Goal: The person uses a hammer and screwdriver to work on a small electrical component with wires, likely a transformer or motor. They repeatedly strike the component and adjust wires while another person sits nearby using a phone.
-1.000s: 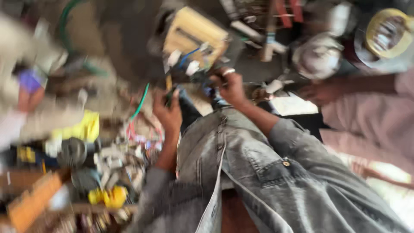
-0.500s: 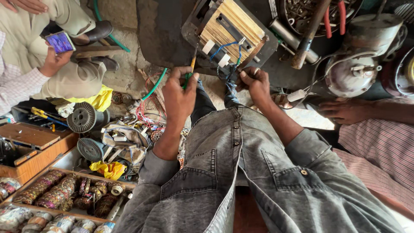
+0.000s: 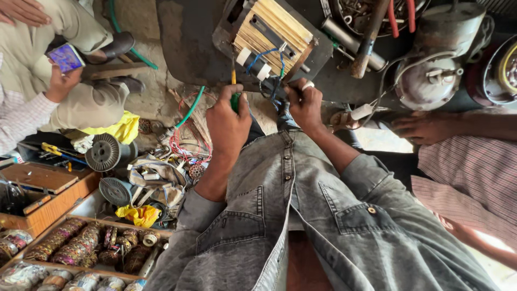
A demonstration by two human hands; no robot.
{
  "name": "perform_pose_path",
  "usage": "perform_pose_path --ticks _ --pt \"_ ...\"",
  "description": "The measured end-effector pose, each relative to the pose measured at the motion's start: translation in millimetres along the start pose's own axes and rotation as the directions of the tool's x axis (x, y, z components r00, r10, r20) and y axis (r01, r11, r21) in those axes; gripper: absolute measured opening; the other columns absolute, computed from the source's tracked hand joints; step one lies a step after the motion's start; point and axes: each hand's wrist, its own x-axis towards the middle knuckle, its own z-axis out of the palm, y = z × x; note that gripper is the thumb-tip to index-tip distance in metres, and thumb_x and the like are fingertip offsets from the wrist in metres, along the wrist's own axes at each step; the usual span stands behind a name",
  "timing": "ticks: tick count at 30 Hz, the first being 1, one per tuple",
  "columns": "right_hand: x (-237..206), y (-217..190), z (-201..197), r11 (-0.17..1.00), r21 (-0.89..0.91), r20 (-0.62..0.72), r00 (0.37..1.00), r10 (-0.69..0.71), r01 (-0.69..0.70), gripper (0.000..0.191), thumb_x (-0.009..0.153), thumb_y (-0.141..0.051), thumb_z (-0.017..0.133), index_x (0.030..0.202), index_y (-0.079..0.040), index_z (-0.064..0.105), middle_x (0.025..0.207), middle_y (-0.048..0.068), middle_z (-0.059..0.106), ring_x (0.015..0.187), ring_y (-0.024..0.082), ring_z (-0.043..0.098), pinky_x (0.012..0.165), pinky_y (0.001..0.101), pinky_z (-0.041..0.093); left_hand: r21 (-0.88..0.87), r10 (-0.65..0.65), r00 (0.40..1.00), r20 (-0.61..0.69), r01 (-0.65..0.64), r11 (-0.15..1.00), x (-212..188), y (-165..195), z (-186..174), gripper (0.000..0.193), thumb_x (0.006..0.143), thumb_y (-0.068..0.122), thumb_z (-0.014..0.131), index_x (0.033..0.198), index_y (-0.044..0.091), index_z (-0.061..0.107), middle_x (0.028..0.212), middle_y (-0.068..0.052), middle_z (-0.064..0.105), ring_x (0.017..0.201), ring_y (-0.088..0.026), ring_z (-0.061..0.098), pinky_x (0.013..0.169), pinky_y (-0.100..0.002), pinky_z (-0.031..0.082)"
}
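Gripping a green-handled screwdriver (image 3: 235, 96) in a closed fist, the left hand (image 3: 227, 121) is driving its tip into the transformer (image 3: 274, 33) ahead, while the right hand (image 3: 305, 103) is pinching the wires (image 3: 272, 81); keeping the shaft square probably prevents slipping.

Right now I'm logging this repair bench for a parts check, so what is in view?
transformer: one, yellowish core, top centre
screwdriver: one, green handle, in left hand
wires: several, blue and dark, under transformer
hammer: one, wooden handle, top right
pliers: one, red handles, top right
motor housing: one, grey, right
spools: two, grey, left floor
coils: many, brown, tray bottom left
phone: one, purple, held by a seated person, left
other hand: one, right
left hand: gripping screwdriver
right hand: pinching wires
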Motion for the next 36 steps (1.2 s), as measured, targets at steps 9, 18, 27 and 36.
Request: perform_pose_path --ticks 9,18,27,36 --pt "9.1 -8.2 -3.3 0.976 -0.104 -0.033 0.980 -0.198 0.193 0.015 0.089 0.005 0.075 0.094 -0.003 0.064 0.094 0.014 0.068 0.083 0.035 0.070 0.071 0.0424 0.057 -0.255 -0.125 0.991 -0.042 0.111 0.961 -30.9 -28.8 14.4 0.019 0.101 0.011 0.066 0.119 0.006 0.068 0.100 -0.013 0.076 0.089 -0.022 0.074 0.078 -0.034 0.057" --pt "15.2 -17.4 -14.5 0.956 -0.102 0.022 0.961 -0.276 0.277 0.017 0.086 0.004 0.077 0.096 -0.004 0.065 0.093 0.013 0.068 0.083 0.035 0.071 0.070 0.0422 0.057 -0.375 -0.077 0.994 -0.084 0.040 0.926 -40.3 -43.1 6.4 0.020 0.107 0.014 0.060 0.122 0.002 0.062 0.100 -0.009 0.068 0.087 -0.017 0.065 0.080 -0.031 0.053" --pt "10.7 19.4 -1.1 0.925 -0.378 0.278 0.958 0.074 0.038 0.022 0.069 -0.016 0.083 0.087 -0.012 0.071 0.089 0.008 0.070 0.087 0.031 0.070 0.070 0.0424 0.058 0.118 0.306 0.940 0.152 -0.325 0.938 125.5 6.3 16.2 0.030 0.100 0.023 0.074 0.129 0.018 0.069 0.099 -0.017 0.076 0.089 -0.039 0.071 0.074 -0.051 0.054" --pt "5.9 -5.6 -6.9 0.958 -0.288 -0.028 1.000 0.003 -0.010 0.054 0.064 -0.027 0.080 0.113 -0.008 0.069 0.120 0.018 0.068 0.099 0.037 0.068 0.080 0.0463 0.056 0.204 0.291 0.443 0.848 -0.779 0.592 303.3 31.3 159.8 0.048 0.078 0.026 0.084 0.126 0.031 0.077 0.122 -0.017 0.074 0.111 -0.043 0.067 0.091 -0.054 0.054"
